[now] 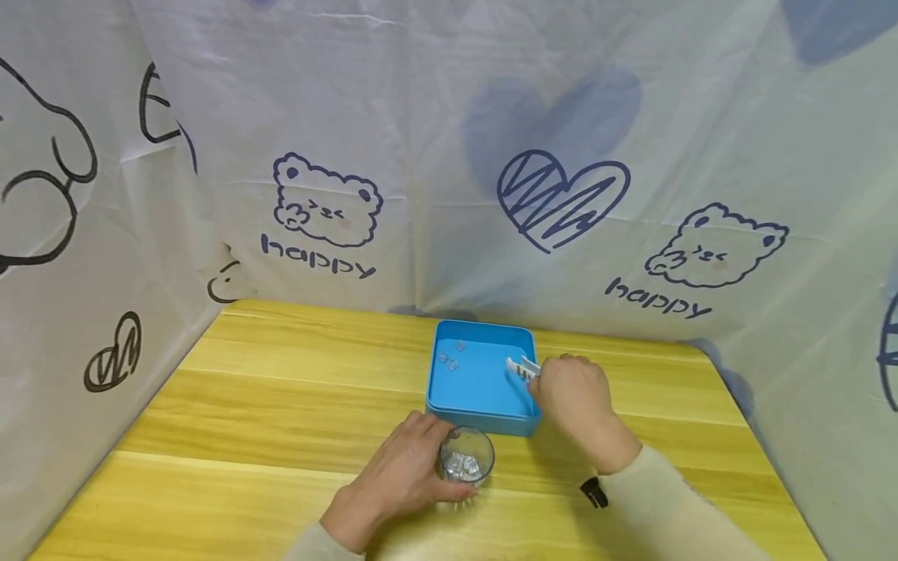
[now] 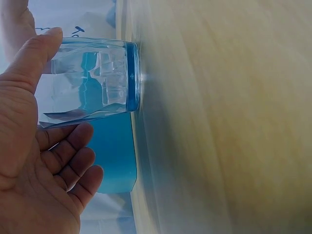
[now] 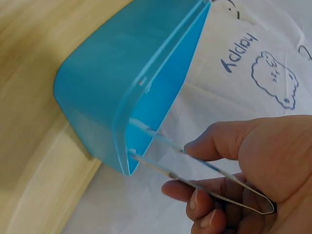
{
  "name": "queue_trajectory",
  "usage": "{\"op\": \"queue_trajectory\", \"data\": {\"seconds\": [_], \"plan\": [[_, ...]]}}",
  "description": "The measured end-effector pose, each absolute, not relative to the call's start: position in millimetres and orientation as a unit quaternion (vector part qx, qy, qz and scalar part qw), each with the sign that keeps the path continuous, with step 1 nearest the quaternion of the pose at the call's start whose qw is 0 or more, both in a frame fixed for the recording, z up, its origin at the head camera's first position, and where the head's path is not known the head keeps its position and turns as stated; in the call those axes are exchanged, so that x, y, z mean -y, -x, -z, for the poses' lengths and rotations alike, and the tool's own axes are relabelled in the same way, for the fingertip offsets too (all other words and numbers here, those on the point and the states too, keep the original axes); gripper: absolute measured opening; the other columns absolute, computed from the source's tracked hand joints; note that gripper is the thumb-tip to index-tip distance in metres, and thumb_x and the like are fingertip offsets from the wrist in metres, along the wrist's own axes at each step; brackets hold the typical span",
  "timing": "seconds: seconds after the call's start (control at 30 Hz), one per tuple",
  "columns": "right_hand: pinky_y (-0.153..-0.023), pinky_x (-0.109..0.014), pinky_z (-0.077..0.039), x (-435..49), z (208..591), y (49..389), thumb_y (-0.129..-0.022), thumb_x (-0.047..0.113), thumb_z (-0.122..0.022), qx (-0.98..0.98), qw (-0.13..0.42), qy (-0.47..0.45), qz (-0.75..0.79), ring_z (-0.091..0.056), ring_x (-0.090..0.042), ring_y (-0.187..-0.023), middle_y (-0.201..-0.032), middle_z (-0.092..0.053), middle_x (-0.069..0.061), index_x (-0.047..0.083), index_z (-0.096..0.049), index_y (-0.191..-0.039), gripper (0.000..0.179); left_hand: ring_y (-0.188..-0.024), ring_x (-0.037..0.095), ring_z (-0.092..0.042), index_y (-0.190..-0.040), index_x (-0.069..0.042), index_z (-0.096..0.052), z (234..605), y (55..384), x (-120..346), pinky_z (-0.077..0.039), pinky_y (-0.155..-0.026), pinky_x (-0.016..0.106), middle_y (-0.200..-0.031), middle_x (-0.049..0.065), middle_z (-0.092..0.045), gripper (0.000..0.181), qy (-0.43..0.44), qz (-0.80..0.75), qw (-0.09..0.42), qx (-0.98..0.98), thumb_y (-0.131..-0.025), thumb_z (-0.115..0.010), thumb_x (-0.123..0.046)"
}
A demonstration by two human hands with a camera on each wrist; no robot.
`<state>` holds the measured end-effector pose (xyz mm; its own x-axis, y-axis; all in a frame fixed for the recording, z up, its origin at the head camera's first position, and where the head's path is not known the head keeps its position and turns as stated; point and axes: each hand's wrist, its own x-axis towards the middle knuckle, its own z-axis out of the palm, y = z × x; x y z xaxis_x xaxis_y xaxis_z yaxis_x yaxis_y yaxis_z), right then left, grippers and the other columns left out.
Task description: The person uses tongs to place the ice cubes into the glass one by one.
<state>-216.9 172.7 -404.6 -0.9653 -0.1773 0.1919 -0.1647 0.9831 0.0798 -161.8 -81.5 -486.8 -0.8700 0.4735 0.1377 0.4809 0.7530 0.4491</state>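
Observation:
My left hand (image 1: 410, 467) holds a clear drinking glass (image 2: 73, 87) between thumb and forefinger, the other fingers loosely curled below it. The glass is upright on the table, with several clear ice-like pieces (image 1: 463, 466) at its bottom. Just behind it is a square blue box (image 1: 484, 423), open at the top. A few similar clear pieces (image 1: 451, 364) lie at the box's left side. With thumb and fingers my right hand (image 1: 575, 393) grips small tongs (image 3: 222, 171) at the box's right edge. Their white tips stand apart, reaching inside the box, and no piece shows between them.
The wooden table (image 1: 281, 374) runs back to a white cloth (image 1: 421, 156) printed with hearts and bears. More cloth hangs along the left and right sides. A small black object (image 1: 594, 492) shows at the right sleeve's cuff.

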Motion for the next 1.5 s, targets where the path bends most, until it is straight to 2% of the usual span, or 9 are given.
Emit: {"op": "queue_trajectory", "data": {"seconds": [0.17, 0.27, 0.37, 0.53, 0.67, 1.0, 1.2, 1.33, 1.5], "plan": [[-0.046, -0.035, -0.045, -166, 412, 213, -0.092, 0.022, -0.077, 0.976, 0.158, -0.121, 0.090, -0.048, -0.022, -0.053, -0.056, -0.047, -0.004, 0.010, -0.052, -0.055, 0.046, -0.114, 0.018, -0.056, -0.136, -0.011, -0.063, 486, 162, 81, -0.053, -0.104, 0.043, -0.130, 0.002, -0.066, 0.083, 0.255, 0.242, 0.008, 0.936, -0.078, -0.083, -0.068], [-0.047, -0.035, -0.045, -160, 416, 211, -0.096, 0.020, -0.073, 0.974, 0.162, -0.121, 0.105, -0.048, -0.021, -0.052, -0.055, -0.047, -0.004, 0.009, -0.054, -0.056, 0.045, -0.115, 0.019, -0.056, -0.135, -0.011, -0.064, 486, 163, 81, -0.053, -0.104, 0.043, -0.130, 0.003, -0.066, 0.083, 0.254, 0.242, 0.006, 0.936, -0.078, -0.083, -0.068], [-0.046, -0.033, -0.044, -156, 417, 208, -0.100, 0.023, -0.070, 0.980, 0.125, -0.114, 0.103, -0.047, -0.019, -0.051, -0.054, -0.046, -0.003, 0.010, -0.054, -0.057, 0.047, -0.115, 0.019, -0.056, -0.136, -0.011, -0.064, 486, 163, 80, -0.053, -0.104, 0.043, -0.131, 0.003, -0.066, 0.084, 0.254, 0.242, 0.004, 0.937, -0.078, -0.083, -0.069], [-0.045, -0.032, -0.045, -156, 408, 206, -0.100, 0.029, -0.071, 0.995, 0.023, -0.083, 0.042, -0.049, -0.018, -0.054, -0.057, -0.046, -0.001, 0.012, -0.054, -0.062, 0.045, -0.114, 0.018, -0.056, -0.136, -0.011, -0.064, 486, 163, 80, -0.053, -0.104, 0.043, -0.131, 0.003, -0.066, 0.085, 0.255, 0.238, 0.005, 0.937, -0.078, -0.082, -0.069], [-0.049, -0.032, -0.042, -161, 396, 208, -0.099, 0.031, -0.070, 0.998, -0.008, -0.054, -0.018, -0.051, -0.021, -0.058, -0.062, -0.048, -0.003, 0.012, -0.055, -0.065, 0.042, -0.114, 0.018, -0.056, -0.136, -0.011, -0.064, 486, 163, 80, -0.053, -0.103, 0.042, -0.130, 0.003, -0.066, 0.085, 0.256, 0.236, 0.007, 0.937, -0.078, -0.082, -0.070], [-0.052, -0.032, -0.037, -178, 388, 201, -0.094, 0.027, -0.073, 0.997, -0.007, -0.054, -0.055, -0.048, -0.021, -0.061, -0.068, -0.051, -0.004, 0.011, -0.057, -0.070, 0.033, -0.113, 0.018, -0.055, -0.136, -0.011, -0.063, 485, 163, 78, -0.053, -0.103, 0.042, -0.131, 0.003, -0.066, 0.085, 0.257, 0.236, 0.004, 0.937, -0.078, -0.082, -0.069], [-0.052, -0.030, -0.032, -193, 394, 194, -0.088, 0.019, -0.074, 0.993, 0.034, -0.104, -0.046, -0.042, -0.019, -0.057, -0.063, -0.046, -0.002, 0.013, -0.053, -0.067, 0.030, -0.112, 0.017, -0.055, -0.135, -0.011, -0.064, 486, 163, 78, -0.054, -0.102, 0.042, -0.129, 0.003, -0.066, 0.084, 0.255, 0.236, 0.007, 0.938, -0.077, -0.083, -0.069], [-0.055, -0.031, -0.035, -200, 399, 193, -0.086, 0.018, -0.077, 0.988, 0.061, -0.140, -0.019, -0.042, -0.020, -0.060, -0.064, -0.046, -0.001, 0.012, -0.054, -0.069, 0.029, -0.112, 0.017, -0.055, -0.135, -0.010, -0.064, 486, 162, 78, -0.053, -0.104, 0.043, -0.129, 0.003, -0.066, 0.085, 0.252, 0.236, 0.006, 0.938, -0.077, -0.083, -0.070], [-0.060, -0.034, -0.041, -202, 404, 194, -0.086, 0.022, -0.081, 0.985, 0.064, -0.162, 0.016, -0.044, -0.021, -0.064, -0.067, -0.048, -0.001, 0.012, -0.056, -0.073, 0.030, -0.114, 0.018, -0.056, -0.135, -0.010, -0.064, 486, 162, 78, -0.053, -0.106, 0.044, -0.130, 0.003, -0.066, 0.085, 0.247, 0.238, 0.003, 0.939, -0.077, -0.082, -0.070]]}}
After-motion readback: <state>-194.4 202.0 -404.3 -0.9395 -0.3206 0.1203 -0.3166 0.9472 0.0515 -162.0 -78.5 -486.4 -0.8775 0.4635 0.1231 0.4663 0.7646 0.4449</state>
